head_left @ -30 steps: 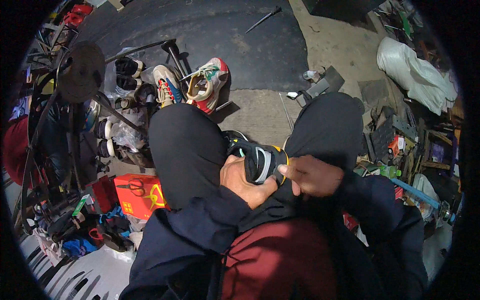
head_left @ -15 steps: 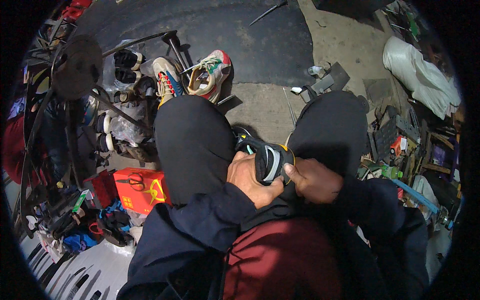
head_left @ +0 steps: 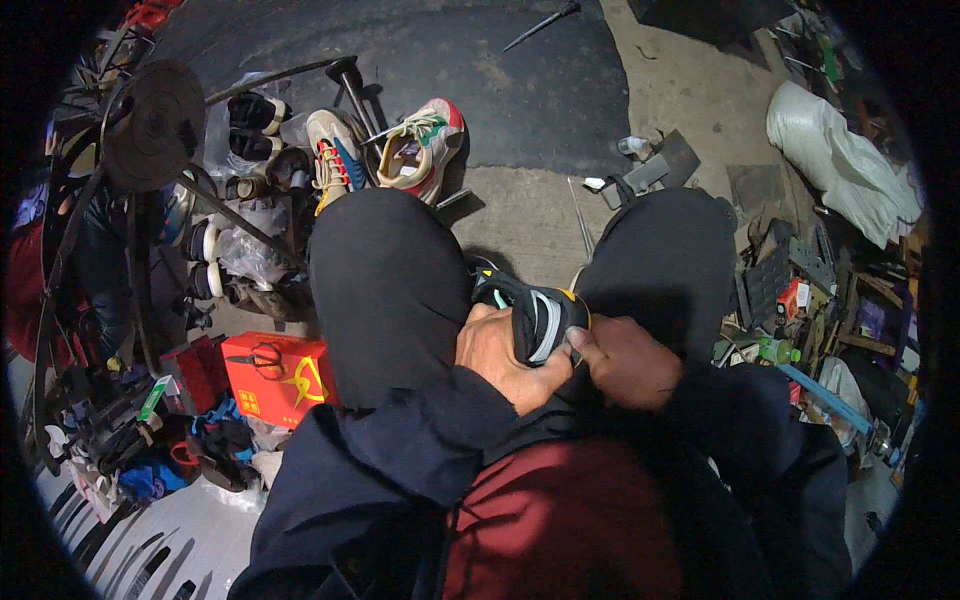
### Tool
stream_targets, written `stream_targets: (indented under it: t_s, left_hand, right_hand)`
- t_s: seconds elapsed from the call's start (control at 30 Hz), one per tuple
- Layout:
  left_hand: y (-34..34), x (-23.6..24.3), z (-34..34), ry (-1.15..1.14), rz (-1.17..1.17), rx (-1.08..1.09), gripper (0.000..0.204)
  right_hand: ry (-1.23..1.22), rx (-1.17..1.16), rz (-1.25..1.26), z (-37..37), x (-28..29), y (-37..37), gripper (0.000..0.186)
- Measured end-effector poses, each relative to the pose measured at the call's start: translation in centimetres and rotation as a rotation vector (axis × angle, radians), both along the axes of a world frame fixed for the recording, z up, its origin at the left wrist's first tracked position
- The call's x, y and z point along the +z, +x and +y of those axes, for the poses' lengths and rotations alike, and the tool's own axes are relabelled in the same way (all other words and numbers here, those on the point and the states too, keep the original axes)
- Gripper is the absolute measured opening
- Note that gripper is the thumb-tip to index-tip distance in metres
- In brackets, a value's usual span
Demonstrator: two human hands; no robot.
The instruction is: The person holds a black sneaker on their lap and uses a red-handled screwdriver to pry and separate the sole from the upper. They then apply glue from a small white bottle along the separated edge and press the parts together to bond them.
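Dark mat [head_left: 500, 95] covers the far floor, biggest thing in view. Person is seated, dark-trousered knees [head_left: 385, 285] apart, left and right. White sack [head_left: 840, 160] lies far right, beside a heap of mixed scrap. Round metal wheel [head_left: 153, 125] of a stand is up on the left, rows of shoes just right of it. Orange-red box [head_left: 240, 378] sits near left, by the left thigh. Two multicolored sneakers [head_left: 427, 150] are just beyond the left knee, side by side, laces on. Black shoe [head_left: 548, 325], grey band and yellow trim, is between the thighs, opening toward the person. Left hand [head_left: 508, 358] is wrapped round its left/near side, firm grip, thumb along the near edge. Right hand [head_left: 632, 362] is curled mostly closed, thumb tip against the shoe's right edge; can't tell if its hidden fingers pinch anything. Dark spike [head_left: 540, 26] lies far on the mat. Scissors [head_left: 265, 360] lie on the box. Green bottle [head_left: 778, 350] is right, in the clutter.
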State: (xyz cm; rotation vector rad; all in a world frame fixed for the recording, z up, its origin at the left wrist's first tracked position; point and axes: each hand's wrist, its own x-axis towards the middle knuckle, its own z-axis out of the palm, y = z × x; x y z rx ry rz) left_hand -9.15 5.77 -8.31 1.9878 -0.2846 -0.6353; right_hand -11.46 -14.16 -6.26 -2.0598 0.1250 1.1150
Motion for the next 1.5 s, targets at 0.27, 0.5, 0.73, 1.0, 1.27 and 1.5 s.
stream_targets:
  t_s: [0.27, 0.5, 0.73, 1.0, 1.27, 1.5]
  left_hand:
    - [0.0, 0.4, -0.6, -0.108, -0.028, 0.132, 0.015]
    - [-0.2, 0.1, -0.5, -0.103, -0.041, 0.120, 0.012]
    - [0.0, -0.3, -0.1, -0.116, -0.092, 0.016, 0.017]
    - [0.2, 0.0, 0.5, -0.145, -0.134, -0.039, 0.021]
    - [0.0, -0.6, 1.3, -0.136, -0.173, -0.092, 0.027]
    - [-0.1, -1.2, 1.5, -0.188, -0.136, -0.077, 0.031]
  right_hand:
    - [0.214, -0.300, 0.408, -1.3, 0.1, 0.4, 0.050]
    - [0.274, -0.279, 0.315, -1.4, 0.8, 0.5, 0.049]
    - [0.131, -0.036, -0.107, -0.3, -1.0, -0.3, 0.039]
    - [-0.009, -0.071, -0.053, 0.5, -2.1, -1.1, 0.037]
    - [-0.103, -0.148, -0.119, 1.5, -1.6, -0.8, 0.045]
    - [0.021, -0.212, 0.218, 0.8, -0.2, 0.4, 0.042]
